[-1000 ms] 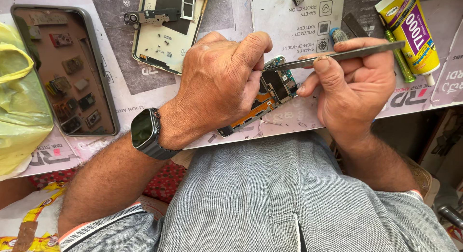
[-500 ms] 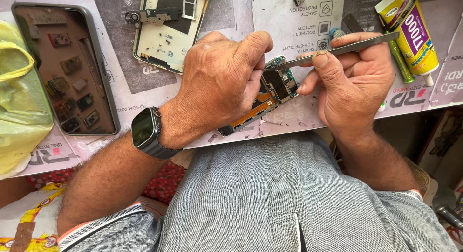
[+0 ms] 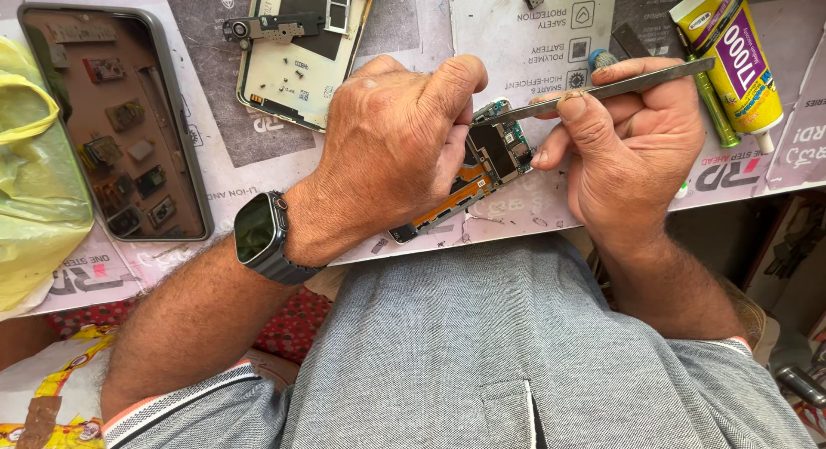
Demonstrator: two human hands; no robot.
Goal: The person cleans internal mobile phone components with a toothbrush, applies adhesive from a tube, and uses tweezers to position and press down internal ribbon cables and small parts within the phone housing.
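At the bottom of the frame lies the person's grey shirt (image 3: 482, 354), with both forearms reaching up from it. The left wrist carries a dark smartwatch (image 3: 258, 234).

Just above, in the middle of the frame, the left hand (image 3: 387, 148) is curled closed over a small phone circuit board (image 3: 482, 169), pinning it to the table (image 3: 516, 36); the fingers cover the board's left part, while its dark chips and orange flex strip show beside the thumb. The right hand (image 3: 632, 139) sits just right of it, closed around metal tweezers (image 3: 602, 89) held between thumb and forefinger. The tweezers lie nearly level across the hand, their tip touching the upper edge of the board next to the left thumb.

At the left, a dark phone case (image 3: 116, 122) lies open side up with small loose parts inside, and a yellow plastic bag (image 3: 34, 174) fills the left edge beside it.

Farther off, in the upper middle, an opened phone body (image 3: 301, 53) rests with its pale inner frame exposed. In the upper right a yellow and purple glue tube (image 3: 731, 53) lies tilted, nozzle downward, just beyond the right hand. The table is covered with printed sheets.
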